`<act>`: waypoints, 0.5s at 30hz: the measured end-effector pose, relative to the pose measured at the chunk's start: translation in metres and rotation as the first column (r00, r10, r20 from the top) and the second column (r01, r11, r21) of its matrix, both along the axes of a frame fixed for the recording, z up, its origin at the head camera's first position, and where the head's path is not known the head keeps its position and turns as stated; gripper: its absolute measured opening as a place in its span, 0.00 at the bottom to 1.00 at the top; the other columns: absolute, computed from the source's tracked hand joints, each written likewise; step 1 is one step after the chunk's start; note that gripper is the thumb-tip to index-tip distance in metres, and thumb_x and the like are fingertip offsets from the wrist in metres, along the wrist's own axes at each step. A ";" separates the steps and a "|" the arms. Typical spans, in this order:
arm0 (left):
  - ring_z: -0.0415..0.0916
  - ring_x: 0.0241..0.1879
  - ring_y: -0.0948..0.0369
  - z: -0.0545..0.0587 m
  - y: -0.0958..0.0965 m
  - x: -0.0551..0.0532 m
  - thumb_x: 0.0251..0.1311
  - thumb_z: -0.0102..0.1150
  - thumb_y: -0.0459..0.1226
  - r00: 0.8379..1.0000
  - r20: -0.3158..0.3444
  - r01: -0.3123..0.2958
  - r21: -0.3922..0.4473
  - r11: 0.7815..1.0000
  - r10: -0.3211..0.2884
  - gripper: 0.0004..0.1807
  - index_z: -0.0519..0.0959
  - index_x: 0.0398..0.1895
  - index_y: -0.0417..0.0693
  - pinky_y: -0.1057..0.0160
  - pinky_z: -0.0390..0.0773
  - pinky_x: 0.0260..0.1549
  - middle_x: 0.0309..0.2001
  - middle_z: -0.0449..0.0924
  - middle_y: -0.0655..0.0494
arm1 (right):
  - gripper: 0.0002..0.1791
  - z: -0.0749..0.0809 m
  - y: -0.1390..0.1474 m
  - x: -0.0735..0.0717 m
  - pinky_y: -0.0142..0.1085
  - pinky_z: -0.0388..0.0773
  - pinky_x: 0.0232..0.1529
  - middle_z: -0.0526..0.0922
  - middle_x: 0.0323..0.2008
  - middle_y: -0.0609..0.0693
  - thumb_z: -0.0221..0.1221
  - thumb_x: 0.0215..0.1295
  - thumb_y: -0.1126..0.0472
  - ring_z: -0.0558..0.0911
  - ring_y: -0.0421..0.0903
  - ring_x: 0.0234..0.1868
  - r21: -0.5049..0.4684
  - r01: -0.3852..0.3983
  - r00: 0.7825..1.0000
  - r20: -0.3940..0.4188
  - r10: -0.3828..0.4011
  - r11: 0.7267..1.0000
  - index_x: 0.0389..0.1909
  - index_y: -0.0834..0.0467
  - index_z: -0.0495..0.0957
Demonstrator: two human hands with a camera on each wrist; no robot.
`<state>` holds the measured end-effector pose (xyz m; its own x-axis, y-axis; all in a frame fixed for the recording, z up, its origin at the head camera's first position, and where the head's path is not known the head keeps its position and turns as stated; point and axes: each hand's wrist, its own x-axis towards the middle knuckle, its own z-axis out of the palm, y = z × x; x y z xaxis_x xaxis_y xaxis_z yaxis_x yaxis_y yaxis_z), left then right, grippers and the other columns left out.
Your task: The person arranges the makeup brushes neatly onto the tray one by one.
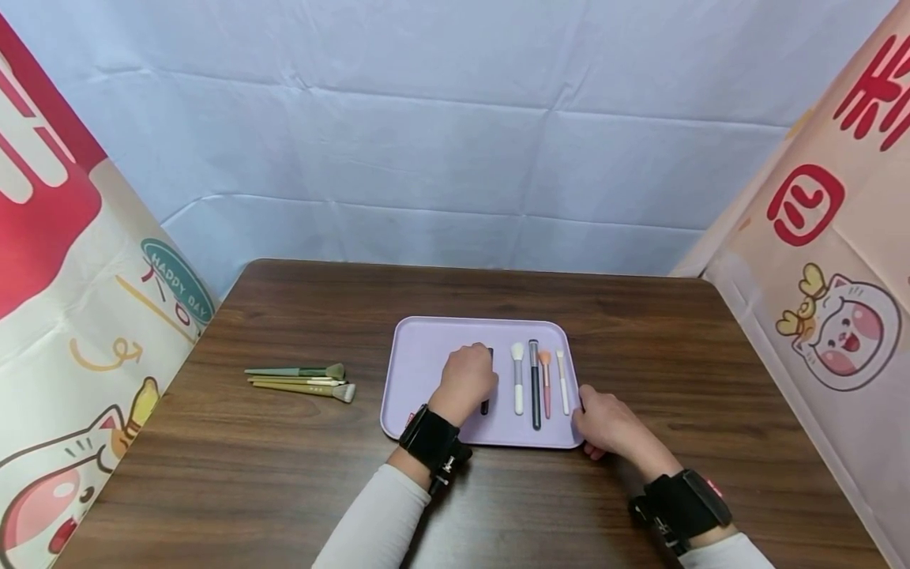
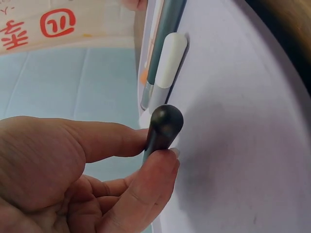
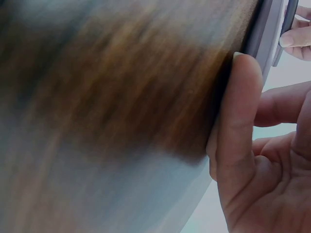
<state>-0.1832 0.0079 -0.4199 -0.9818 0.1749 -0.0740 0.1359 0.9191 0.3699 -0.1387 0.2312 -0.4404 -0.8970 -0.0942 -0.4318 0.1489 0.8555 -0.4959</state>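
Observation:
A lilac tray (image 1: 426, 356) lies on the brown table. My left hand (image 1: 465, 381) is over its middle and pinches a makeup brush with a black handle (image 2: 166, 120) between thumb and fingers; its bristles are hidden. To the right of that brush, a white-handled brush (image 1: 518, 387), a dark grey brush (image 1: 535, 395), a pink brush (image 1: 546, 391) and a slim white brush (image 1: 563, 387) lie side by side on the tray. With thumb and bent fingers, my right hand (image 1: 607, 423) holds the tray's right edge near the front corner.
Left of the tray, several green-handled brushes (image 1: 298, 382) lie bunched on the table (image 1: 320, 458). A pale blue cloth (image 1: 426, 158) hangs behind the table. Printed cloths flank it, one on the left (image 1: 50, 340) and one on the right (image 1: 817, 316).

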 end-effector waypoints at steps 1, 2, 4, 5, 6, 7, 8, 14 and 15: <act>0.82 0.30 0.53 0.000 0.001 -0.001 0.60 0.62 0.31 1.000 0.003 0.003 0.000 1.000 -0.003 0.04 0.81 0.32 0.37 0.57 0.81 0.30 0.29 0.83 0.45 | 0.13 0.000 0.000 0.000 0.38 0.79 0.20 0.77 0.26 0.56 0.47 0.73 0.65 0.79 0.47 0.20 -0.001 -0.001 1.000 0.001 0.001 1.000 0.51 0.70 0.69; 0.82 0.29 0.53 0.000 0.002 -0.001 0.60 0.62 0.31 1.000 0.002 0.007 0.002 1.000 -0.007 0.04 0.81 0.32 0.37 0.57 0.81 0.29 0.29 0.83 0.45 | 0.13 0.000 0.001 0.000 0.38 0.79 0.20 0.77 0.26 0.56 0.47 0.73 0.65 0.79 0.47 0.20 -0.001 0.001 1.000 0.003 -0.001 1.000 0.51 0.69 0.69; 0.81 0.28 0.55 -0.001 0.004 -0.003 0.60 0.62 0.31 1.000 -0.003 0.018 0.002 1.000 -0.018 0.04 0.82 0.30 0.38 0.57 0.80 0.28 0.28 0.83 0.47 | 0.13 0.000 0.001 0.000 0.38 0.79 0.21 0.76 0.26 0.56 0.47 0.73 0.65 0.79 0.47 0.21 -0.005 0.000 1.000 0.007 0.000 1.000 0.51 0.69 0.69; 0.80 0.27 0.55 -0.002 0.005 -0.004 0.61 0.62 0.31 1.000 -0.006 0.023 0.000 1.000 -0.023 0.04 0.82 0.30 0.38 0.58 0.80 0.27 0.28 0.83 0.47 | 0.13 0.000 0.002 0.000 0.38 0.79 0.21 0.76 0.26 0.56 0.47 0.73 0.65 0.79 0.48 0.21 -0.006 0.000 1.000 0.009 0.000 1.000 0.51 0.69 0.69; 0.79 0.26 0.56 -0.002 0.006 -0.004 0.61 0.61 0.31 1.000 -0.005 0.025 0.002 1.000 -0.025 0.05 0.83 0.29 0.39 0.58 0.79 0.27 0.28 0.82 0.48 | 0.12 0.000 0.002 0.000 0.38 0.79 0.21 0.76 0.26 0.56 0.47 0.73 0.65 0.79 0.48 0.21 -0.006 0.000 1.000 0.010 0.000 1.000 0.51 0.69 0.69; 0.78 0.26 0.56 -0.003 0.007 -0.005 0.61 0.61 0.31 1.000 -0.003 0.026 0.005 1.000 -0.026 0.05 0.83 0.29 0.39 0.59 0.79 0.26 0.27 0.82 0.48 | 0.12 0.001 0.002 0.000 0.38 0.79 0.21 0.76 0.26 0.56 0.47 0.73 0.65 0.79 0.48 0.21 -0.006 0.001 1.000 0.010 -0.001 1.000 0.51 0.69 0.69; 0.78 0.25 0.57 -0.004 0.008 -0.006 0.61 0.61 0.31 1.000 0.002 0.027 0.006 1.000 -0.027 0.05 0.83 0.29 0.39 0.59 0.79 0.25 0.27 0.82 0.48 | 0.12 0.001 0.001 0.000 0.38 0.79 0.21 0.76 0.26 0.56 0.47 0.73 0.65 0.79 0.47 0.21 -0.006 0.002 1.000 0.009 -0.002 1.000 0.51 0.69 0.69; 0.78 0.26 0.56 -0.004 0.014 -0.007 0.62 0.61 0.31 0.999 0.023 0.040 -0.018 0.999 -0.039 0.05 0.85 0.33 0.39 0.59 0.79 0.27 0.28 0.82 0.48 | 0.13 0.001 0.000 0.001 0.38 0.79 0.20 0.76 0.25 0.56 0.47 0.73 0.66 0.79 0.47 0.20 -0.007 -0.004 1.000 -0.004 0.004 1.000 0.51 0.70 0.69; 0.79 0.27 0.56 -0.005 0.014 -0.007 0.62 0.61 0.31 0.999 0.022 0.043 -0.024 0.999 -0.042 0.05 0.85 0.33 0.38 0.59 0.79 0.28 0.29 0.82 0.48 | 0.12 0.001 0.000 0.001 0.38 0.79 0.20 0.77 0.25 0.56 0.47 0.73 0.66 0.79 0.47 0.20 -0.008 -0.007 1.000 -0.009 0.007 1.000 0.50 0.70 0.69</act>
